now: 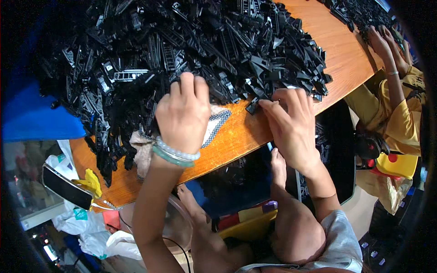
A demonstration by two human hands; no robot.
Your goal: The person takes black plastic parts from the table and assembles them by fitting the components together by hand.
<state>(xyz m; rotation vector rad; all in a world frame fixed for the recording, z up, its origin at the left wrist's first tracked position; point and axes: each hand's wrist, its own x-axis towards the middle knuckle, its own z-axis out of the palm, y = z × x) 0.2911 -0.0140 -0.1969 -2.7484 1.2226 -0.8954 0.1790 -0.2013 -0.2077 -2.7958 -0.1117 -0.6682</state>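
Note:
A large heap of black plastic parts [214,50], many long and ribbed, covers most of the wooden table [241,132]. My left hand [184,111] is at the heap's near edge, its fingers bent down and close together. The fingertips are hidden, so whatever they grip does not show. A white cloth with a checked border [217,125] lies beside and partly under that hand. To the right, my right hand [293,120] is closed, thumb toward the curled fingers. At its thumb tip sits a small black plastic part [251,106], at the edge of the heap.
A phone [67,187] stands by a yellow holder [92,183] at the table's left corner. Below are white plastic bags [93,234] and a clear tub [175,223]. At right, another person's hands [384,43] reach toward more black parts [359,16]. A yellow stool [397,164] stands nearby.

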